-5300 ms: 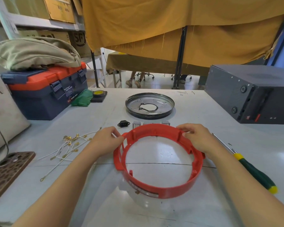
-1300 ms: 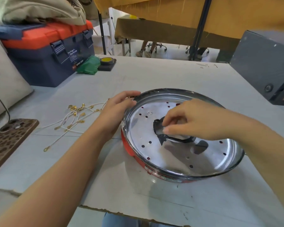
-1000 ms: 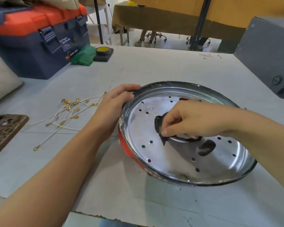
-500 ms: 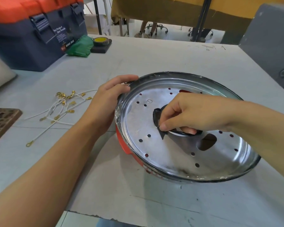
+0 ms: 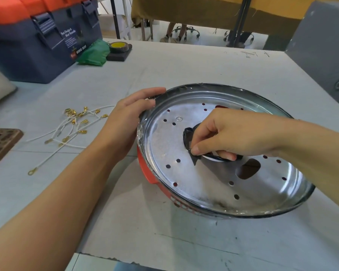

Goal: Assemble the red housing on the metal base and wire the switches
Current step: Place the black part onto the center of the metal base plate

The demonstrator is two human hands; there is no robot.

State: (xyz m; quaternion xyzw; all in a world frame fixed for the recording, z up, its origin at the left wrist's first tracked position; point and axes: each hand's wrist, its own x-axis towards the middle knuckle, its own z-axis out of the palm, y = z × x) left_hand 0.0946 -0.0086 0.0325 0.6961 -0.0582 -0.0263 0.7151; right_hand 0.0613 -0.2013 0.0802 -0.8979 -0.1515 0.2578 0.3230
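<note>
Grey work table (image 5: 184, 61), scuffed and marked, carries the assembly; behind it hang mustard drapes, with chair castors and a person's feet on the pale floor beyond.

Head view: the metal base (image 5: 213, 182), a perforated round pan, sits on the red housing (image 5: 145, 171), which shows only below the pan's near-left rim. Left of the base lie white wires with brass terminals (image 5: 72, 124). Further left and back stand a navy toolbox with orange lid (image 5: 37, 36), a green cloth (image 5: 92, 53) and a tape roll (image 5: 118, 46). Right of the base stands a grey cabinet (image 5: 321, 45).

The left hand (image 5: 129, 118) grips the base's left rim, fingers curled over it. The right hand (image 5: 229, 133) pinches a black part (image 5: 188, 137) at the centre opening.

Against 0.5 s earlier, both grips are unchanged; the base appears in much the same place.
</note>
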